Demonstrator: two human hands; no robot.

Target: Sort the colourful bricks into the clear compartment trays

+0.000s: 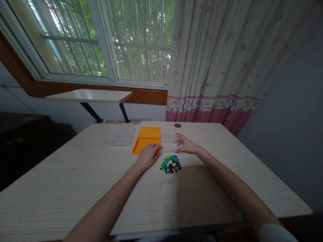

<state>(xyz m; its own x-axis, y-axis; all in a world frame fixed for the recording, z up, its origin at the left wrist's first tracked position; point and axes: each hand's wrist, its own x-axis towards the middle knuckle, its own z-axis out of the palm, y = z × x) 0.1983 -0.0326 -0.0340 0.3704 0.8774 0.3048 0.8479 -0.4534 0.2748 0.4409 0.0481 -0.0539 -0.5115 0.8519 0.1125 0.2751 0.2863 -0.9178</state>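
Note:
A clear plastic box (168, 146) with compartments lies on the table between my hands, just right of an open orange case (149, 133). My left hand (148, 156) is closed, its fingertips curled at the box's left edge and over the orange case's lower right corner. Across from it, my right hand (186, 144) grips the box's right side, thumb low and index finger high along the edge. Directly in front of the box sits a heap of small pieces (171, 164) in blue, green, yellow, cream and dark brown. Their exact kind is too small to tell.
Left of the orange case lie clear plastic trays or lids (122, 137). A raised white shelf (93, 95) on black legs stands at the table's back left. A round cable hole (177, 125) is near the back edge. Curtains (209, 84) hang behind the pale wooden table (75, 198).

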